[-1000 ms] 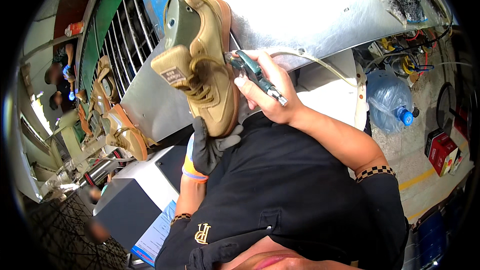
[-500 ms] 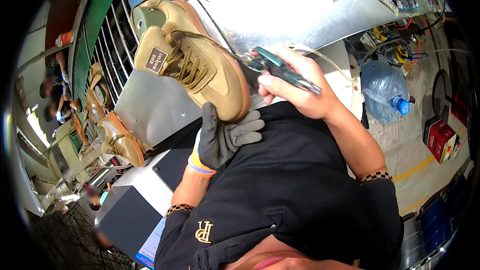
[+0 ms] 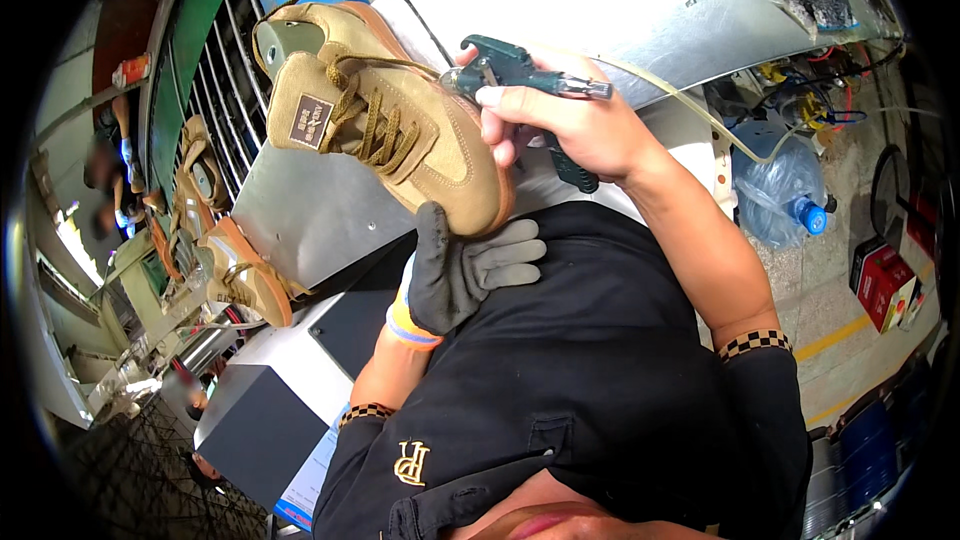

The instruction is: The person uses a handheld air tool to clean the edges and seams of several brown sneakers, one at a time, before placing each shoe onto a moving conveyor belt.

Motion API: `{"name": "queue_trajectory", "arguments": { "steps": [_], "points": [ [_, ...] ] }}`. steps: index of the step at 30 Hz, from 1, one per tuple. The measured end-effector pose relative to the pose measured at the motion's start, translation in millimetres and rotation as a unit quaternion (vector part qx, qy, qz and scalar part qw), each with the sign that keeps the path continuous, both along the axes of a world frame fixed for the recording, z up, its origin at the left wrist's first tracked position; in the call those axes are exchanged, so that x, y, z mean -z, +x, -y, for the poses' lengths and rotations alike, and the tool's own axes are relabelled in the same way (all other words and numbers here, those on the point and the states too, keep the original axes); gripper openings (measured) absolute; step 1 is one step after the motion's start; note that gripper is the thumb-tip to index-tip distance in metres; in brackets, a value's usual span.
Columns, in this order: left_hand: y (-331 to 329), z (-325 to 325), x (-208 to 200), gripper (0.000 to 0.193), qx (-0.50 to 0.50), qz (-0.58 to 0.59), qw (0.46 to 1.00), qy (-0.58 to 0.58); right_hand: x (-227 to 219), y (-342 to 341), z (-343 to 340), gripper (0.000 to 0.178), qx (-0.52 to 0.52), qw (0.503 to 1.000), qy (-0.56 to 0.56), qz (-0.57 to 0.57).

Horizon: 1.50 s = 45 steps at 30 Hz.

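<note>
A: Where does the tan shoe point(image 3: 425, 145) sit between your hands?

B: In front of you, toe toward your body and heel pointing away to the upper left. Your gloved left hand point(image 3: 455, 280) cups the toe, thumb against its side and fingers stretched out past it. Your bare right hand point(image 3: 575, 125) is just beside the shoe's right flank.

A: And what are you gripping there?

B: A dark green tool point(image 3: 512, 75), your fingers wrapped round its body, with its nose aimed at the shoe's edge. Whether it touches, I cannot tell.

A: Why hold the toe like that?

B: Likely so you can steady or turn the shoe from below while your laces and right side stay exposed. The hard last point(image 3: 292, 43) inside probably helps you by keeping its shape firm.

A: Does the metal surface point(image 3: 590, 0) carry any weight for you?

B: Perhaps at the heel, but you can't see that contact. The pale hose point(image 3: 690, 100) runs behind your right hand, probably to leave your grip free.
</note>
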State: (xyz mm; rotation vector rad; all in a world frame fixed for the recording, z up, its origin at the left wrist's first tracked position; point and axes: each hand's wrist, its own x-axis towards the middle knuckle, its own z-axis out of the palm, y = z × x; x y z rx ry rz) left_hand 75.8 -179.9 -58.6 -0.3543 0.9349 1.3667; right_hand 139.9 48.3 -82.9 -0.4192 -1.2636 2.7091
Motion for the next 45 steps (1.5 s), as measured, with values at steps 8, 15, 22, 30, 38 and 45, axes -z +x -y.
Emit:
{"name": "queue_trajectory", "arguments": {
  "steps": [8,15,22,30,38,45],
  "points": [
    [-0.8,-1.3,6.4,0.094,-0.009,0.029,0.999,0.016,-6.3,-2.5,-4.9,0.033,-0.017,0.997,0.034,0.061],
    [4.9,-24.5,2.0,0.111,0.050,-0.016,0.999,-0.006,-21.6,30.6,-6.1,0.020,-0.002,0.995,-0.020,0.097],
    [10.1,-78.4,-4.8,0.119,0.102,-0.005,0.991,0.088,-48.5,69.4,0.8,0.035,0.056,0.987,-0.029,0.146],
    [7.4,-119.2,20.6,0.100,-0.028,-0.016,0.975,0.218,-23.0,63.7,35.6,0.040,0.179,0.972,0.121,0.092],
    [-6.3,-106.9,36.4,0.055,0.118,-0.360,0.881,0.285,-8.6,64.2,59.2,0.055,0.212,0.904,0.369,0.040],
    [-62.3,16.2,-47.8,0.086,-0.023,-0.758,0.615,0.217,-4.7,51.8,31.5,0.037,0.188,0.936,0.293,0.058]
  ]
}}
